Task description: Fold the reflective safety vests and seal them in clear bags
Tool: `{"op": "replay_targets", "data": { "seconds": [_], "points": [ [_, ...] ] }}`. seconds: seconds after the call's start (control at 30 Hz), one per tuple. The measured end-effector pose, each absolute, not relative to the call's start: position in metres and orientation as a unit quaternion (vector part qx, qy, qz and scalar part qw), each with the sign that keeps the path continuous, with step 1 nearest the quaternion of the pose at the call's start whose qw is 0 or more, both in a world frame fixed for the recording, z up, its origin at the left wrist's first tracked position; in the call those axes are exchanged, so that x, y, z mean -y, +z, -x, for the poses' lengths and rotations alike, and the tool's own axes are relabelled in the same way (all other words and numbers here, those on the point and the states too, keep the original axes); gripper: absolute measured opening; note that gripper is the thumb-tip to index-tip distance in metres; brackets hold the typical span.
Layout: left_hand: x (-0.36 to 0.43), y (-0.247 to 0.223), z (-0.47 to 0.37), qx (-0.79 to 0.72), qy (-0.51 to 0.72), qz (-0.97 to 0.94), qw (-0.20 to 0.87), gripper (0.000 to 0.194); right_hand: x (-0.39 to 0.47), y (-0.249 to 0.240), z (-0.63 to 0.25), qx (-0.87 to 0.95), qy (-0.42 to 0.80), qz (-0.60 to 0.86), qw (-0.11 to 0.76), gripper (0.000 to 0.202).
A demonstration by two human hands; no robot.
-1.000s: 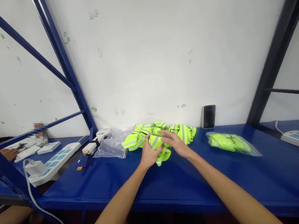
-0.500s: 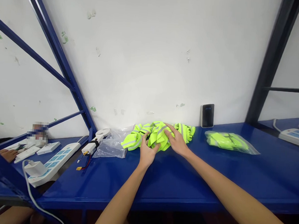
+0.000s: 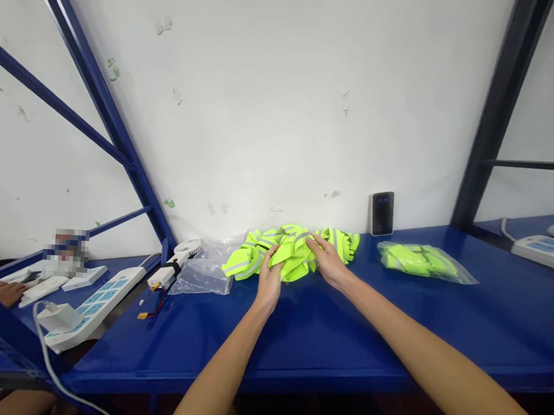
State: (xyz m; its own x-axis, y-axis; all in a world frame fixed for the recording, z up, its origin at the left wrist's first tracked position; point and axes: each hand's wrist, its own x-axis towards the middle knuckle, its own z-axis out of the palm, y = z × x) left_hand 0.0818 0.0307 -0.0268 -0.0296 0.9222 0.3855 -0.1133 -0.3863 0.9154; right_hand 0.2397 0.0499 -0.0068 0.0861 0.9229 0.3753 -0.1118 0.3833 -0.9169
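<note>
A crumpled yellow-green fabric bundle with grey reflective stripes (image 3: 290, 269) lies on the blue table (image 3: 325, 336) near the wall. My left hand (image 3: 269, 281) grips the front left of its middle part, thumb and fingers closed on the cloth. On the right side of that part, my right hand (image 3: 329, 261) holds the fabric between thumb and fingers. More of the same striped cloth spreads to the left and right of my hands. Some fingertips are hidden in the folds.
Left of the cloth are a clear plastic bag (image 3: 202, 277) and a small white fan (image 3: 187, 248) with wires. Rightward stand a dark-screened device (image 3: 382, 214) and a bagged yellow-green bundle (image 3: 419, 260). Beyond the blue frame are a power strip (image 3: 102, 303) and another person's hand (image 3: 6, 292).
My left thumb and fingers have closed further on the cloth, and its middle folds have shifted. The whole view has moved slightly, so objects appear a little further left.
</note>
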Motion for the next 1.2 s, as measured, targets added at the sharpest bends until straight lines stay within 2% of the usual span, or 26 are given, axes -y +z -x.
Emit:
{"op": "replay_targets", "data": {
  "seconds": [0.17, 0.3, 0.43, 0.6, 0.7, 0.83, 1.03, 1.2],
  "points": [
    [-0.037, -0.028, -0.078, -0.368, 0.597, -0.573, 0.424, 0.031, -0.039, 0.002, -0.233, 0.508, 0.493, 0.315, 0.633, 0.048],
    [-0.034, -0.027, -0.077, -0.339, 0.606, -0.637, 0.336, 0.031, -0.028, 0.01, -0.231, 0.502, 0.502, 0.288, 0.643, 0.048],
    [-0.025, -0.024, -0.074, -0.347, 0.609, -0.659, 0.273, 0.051, -0.023, 0.011, -0.227, 0.514, 0.512, 0.294, 0.622, 0.044],
    [-0.011, -0.015, -0.072, -0.279, 0.549, -0.719, 0.321, 0.085, -0.025, 0.004, -0.225, 0.487, 0.586, 0.322, 0.562, 0.04],
    [-0.004, -0.011, -0.075, -0.232, 0.512, -0.752, 0.344, 0.096, -0.026, 0.001, -0.226, 0.498, 0.63, 0.329, 0.497, 0.038],
    [-0.001, -0.011, -0.079, -0.221, 0.509, -0.754, 0.351, 0.096, -0.029, -0.007, -0.23, 0.506, 0.649, 0.324, 0.466, 0.037],
    [-0.009, -0.015, -0.074, -0.231, 0.527, -0.747, 0.334, 0.09, -0.036, -0.013, -0.231, 0.56, 0.495, 0.349, 0.565, 0.042],
    [-0.026, -0.027, -0.068, -0.269, 0.582, -0.675, 0.365, 0.072, -0.024, -0.002, -0.23, 0.632, 0.44, 0.335, 0.543, 0.046]
  ]
}}
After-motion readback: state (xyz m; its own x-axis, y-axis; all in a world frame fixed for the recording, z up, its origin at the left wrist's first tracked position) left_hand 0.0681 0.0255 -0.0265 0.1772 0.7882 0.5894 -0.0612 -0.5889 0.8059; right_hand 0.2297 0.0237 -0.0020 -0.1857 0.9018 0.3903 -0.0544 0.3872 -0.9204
